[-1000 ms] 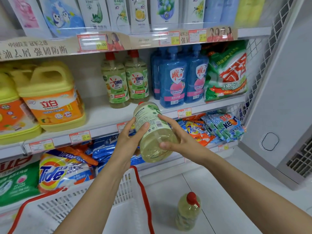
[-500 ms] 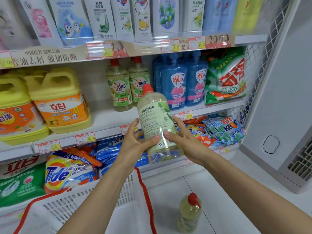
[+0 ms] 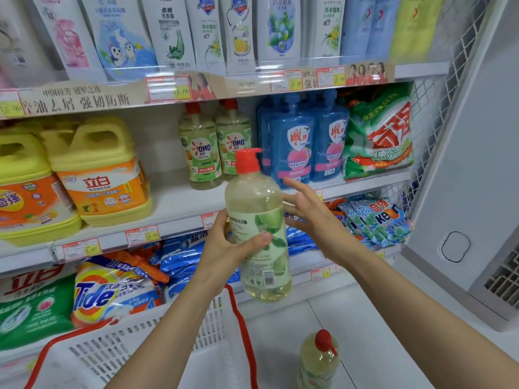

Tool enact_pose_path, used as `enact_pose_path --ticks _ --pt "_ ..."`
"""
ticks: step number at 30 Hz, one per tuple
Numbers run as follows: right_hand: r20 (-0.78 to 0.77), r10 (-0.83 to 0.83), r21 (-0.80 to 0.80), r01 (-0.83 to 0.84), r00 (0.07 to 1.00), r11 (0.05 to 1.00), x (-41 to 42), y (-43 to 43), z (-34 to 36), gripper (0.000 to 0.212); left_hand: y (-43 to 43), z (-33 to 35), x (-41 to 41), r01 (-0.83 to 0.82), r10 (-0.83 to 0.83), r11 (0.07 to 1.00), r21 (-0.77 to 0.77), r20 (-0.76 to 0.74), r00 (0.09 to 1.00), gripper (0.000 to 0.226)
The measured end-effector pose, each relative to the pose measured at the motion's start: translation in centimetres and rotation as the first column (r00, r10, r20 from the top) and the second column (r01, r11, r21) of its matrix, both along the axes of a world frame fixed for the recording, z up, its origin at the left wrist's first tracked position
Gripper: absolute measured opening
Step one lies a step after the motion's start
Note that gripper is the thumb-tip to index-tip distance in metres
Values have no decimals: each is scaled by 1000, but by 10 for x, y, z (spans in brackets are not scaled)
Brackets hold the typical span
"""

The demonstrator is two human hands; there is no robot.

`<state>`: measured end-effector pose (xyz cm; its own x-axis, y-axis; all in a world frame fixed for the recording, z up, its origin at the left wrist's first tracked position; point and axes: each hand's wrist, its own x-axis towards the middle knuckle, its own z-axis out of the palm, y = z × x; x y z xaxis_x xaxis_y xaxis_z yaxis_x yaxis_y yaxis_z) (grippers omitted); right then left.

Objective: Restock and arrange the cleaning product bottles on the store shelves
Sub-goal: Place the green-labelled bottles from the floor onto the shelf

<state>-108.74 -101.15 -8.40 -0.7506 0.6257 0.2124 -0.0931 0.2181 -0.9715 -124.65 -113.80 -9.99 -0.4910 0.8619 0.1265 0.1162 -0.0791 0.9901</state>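
Fingers [image 3: 223, 220] of the left hand [image 3: 224, 251] wrap the bottle [image 3: 254, 203] at label height, thumb across the front. Right hand [image 3: 314, 223] is just beside the bottle's right side, its fingers [image 3: 297, 188] straight and spread; can't tell if they touch.

Bottle is upright, red pump up, held in the air in front of the middle shelf [image 3: 174, 203], not set down yet.

Progress: two matching bottles [image 3: 199, 153] already stand on that shelf between the yellow jugs [image 3: 98, 169] and the blue bottles [image 3: 292, 144], with bare shelf in front of them. Left: place this one, then the floor bottle [image 3: 318, 357] beside the basket [image 3: 134, 341]. Looks like mid-task, one placement in hand.
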Motion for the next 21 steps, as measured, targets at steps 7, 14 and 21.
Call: enact_pose_path --ticks 7,14,21 --pt "-171 137 -216 -173 976 961 -9 -3 -10 76 5 -15 8 180 -180 979 -98 10 984 86" --pt "-182 -247 -175 216 952 961 -19 -7 -23 57 16 -14 15 57 -63 998 -34 -219 974 98" --pt "25 -250 -68 251 968 966 -16 -13 -29 75 23 -28 15 -20 8 999 -43 -255 967 84"
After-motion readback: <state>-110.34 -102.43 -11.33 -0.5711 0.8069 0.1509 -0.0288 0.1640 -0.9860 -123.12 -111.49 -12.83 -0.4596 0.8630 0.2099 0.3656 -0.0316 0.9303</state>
